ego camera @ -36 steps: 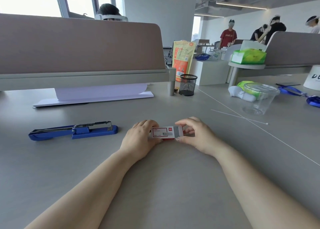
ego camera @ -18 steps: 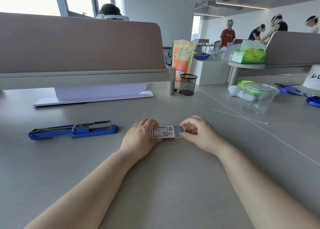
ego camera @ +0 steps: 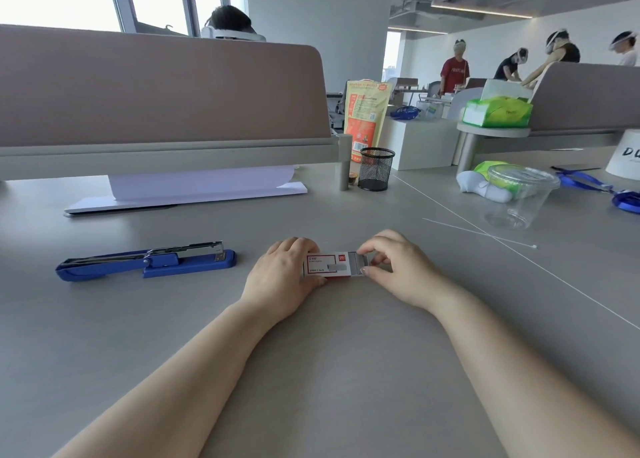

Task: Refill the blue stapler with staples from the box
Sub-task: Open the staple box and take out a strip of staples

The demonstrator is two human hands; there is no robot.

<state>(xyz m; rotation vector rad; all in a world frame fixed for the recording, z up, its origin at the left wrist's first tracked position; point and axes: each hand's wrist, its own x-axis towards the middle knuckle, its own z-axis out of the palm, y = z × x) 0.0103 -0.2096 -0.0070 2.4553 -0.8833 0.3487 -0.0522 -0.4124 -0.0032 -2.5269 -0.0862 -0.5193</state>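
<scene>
While my right hand (ego camera: 398, 267) pinches the inner tray at the right end of the staple box (ego camera: 332, 265), my left hand (ego camera: 284, 277) grips the box's left end against the desk (ego camera: 311, 371). The tray is just partly out, its contents too small to tell. No staples are out yet. The blue stapler (ego camera: 145, 260) lies open, far left, unloaded as far as I can judge.

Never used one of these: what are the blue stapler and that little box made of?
Blue stapler: likely glossy blue plastic or painted metal, with a shiny bare-metal staple channel on top. Staple box: seems thin printed cardboard, matte white with red.
</scene>
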